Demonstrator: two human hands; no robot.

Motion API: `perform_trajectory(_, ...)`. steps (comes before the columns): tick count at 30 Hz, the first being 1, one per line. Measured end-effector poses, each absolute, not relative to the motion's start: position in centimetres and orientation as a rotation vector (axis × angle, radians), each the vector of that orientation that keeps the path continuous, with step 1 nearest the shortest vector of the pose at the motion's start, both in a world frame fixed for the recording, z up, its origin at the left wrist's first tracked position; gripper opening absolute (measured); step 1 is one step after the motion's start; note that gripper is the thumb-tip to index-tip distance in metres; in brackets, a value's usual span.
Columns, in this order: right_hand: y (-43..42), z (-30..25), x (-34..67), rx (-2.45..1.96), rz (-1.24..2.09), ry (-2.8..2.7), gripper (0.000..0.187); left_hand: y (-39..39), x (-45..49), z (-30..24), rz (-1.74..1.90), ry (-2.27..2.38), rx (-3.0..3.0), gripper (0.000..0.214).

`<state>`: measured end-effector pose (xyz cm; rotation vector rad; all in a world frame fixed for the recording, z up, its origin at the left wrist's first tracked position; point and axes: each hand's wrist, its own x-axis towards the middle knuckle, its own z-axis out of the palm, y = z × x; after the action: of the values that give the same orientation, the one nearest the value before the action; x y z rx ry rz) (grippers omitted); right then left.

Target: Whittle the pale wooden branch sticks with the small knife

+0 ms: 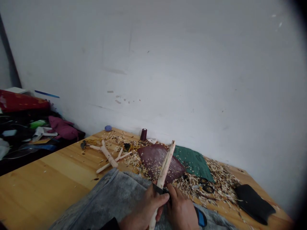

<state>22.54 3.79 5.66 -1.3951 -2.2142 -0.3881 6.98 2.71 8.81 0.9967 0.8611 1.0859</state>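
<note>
- Left hand [144, 209]: clenched around the lower part of the wooden stick, fingers wrapped, sleeve dark at the wrist.
- Right hand [181, 210]: closed beside the left, fingers curled over the end of the black knife (grip partly hidden behind the knuckles).
- Wooden stick [163, 175]: pale, peeled, held at a slant between both hands, upper tip pointing away over the table.
- Black knife [158, 189]: pressed against the stick, just above the left hand.
- Grey cloth [112, 195]: fuzzy, zipped along one edge, spread under the hands.
- Table [48, 179]: light pine, pushed against a scuffed white wall [168, 64].
- Wood shavings [216, 182]: heaped across the far side of the table.
- Maroon leather [155, 159] and green leather [193, 163]: flat sheets, overlapping, among the shavings.
- Scissors [206, 185]: dark handles, half buried.
- Black pouch [254, 203]: near the right corner.
- Carved sticks [107, 156]: forked, lying loose.
- Thread spool [143, 134]: maroon, upright by the wall.
- Blue ball [108, 128]: at the back corner (possibly wax, too small to tell).
- Cloth pile [24, 127]: mixed fabrics, off the table to the left.
</note>
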Motion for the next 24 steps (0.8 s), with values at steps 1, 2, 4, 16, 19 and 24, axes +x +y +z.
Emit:
perform_trajectory(1, 3.7, 5.8, 22.5, -1.405, -0.384, -2.213, 0.036, 2.7, 7.1, 8.8, 1.100, 0.874, 0.994, 0.056)
perform_trajectory(2, 3.6, 5.9, 22.4, -1.411, -0.386, -2.206, 0.037, 2.7, 7.2, 8.8, 1.113, 0.888, 0.981, 0.057)
perform_trajectory(4, 3.5, 6.1, 22.3, -1.381, -0.394, -2.189, 0.042, 2.8, 7.4, 8.7, 1.134, 0.919, 0.958, 0.057)
perform_trajectory(16, 4.5, 4.3, 22.6, -1.366, -0.421, -2.155, 0.032, 4.4, 6.2, 8.5, 1.334, 0.978, 0.779, 0.050)
perform_trajectory(19, 4.7, 3.8, 22.9, -1.368, -0.486, -2.155, 0.034, 4.3, 6.8, 8.1, 1.327, 0.977, 0.789, 0.050)
perform_trajectory(24, 4.4, 4.0, 22.7, -1.316, -0.508, -2.164, 0.035, 4.4, 7.0, 7.5, 1.292, 1.000, 0.778, 0.049)
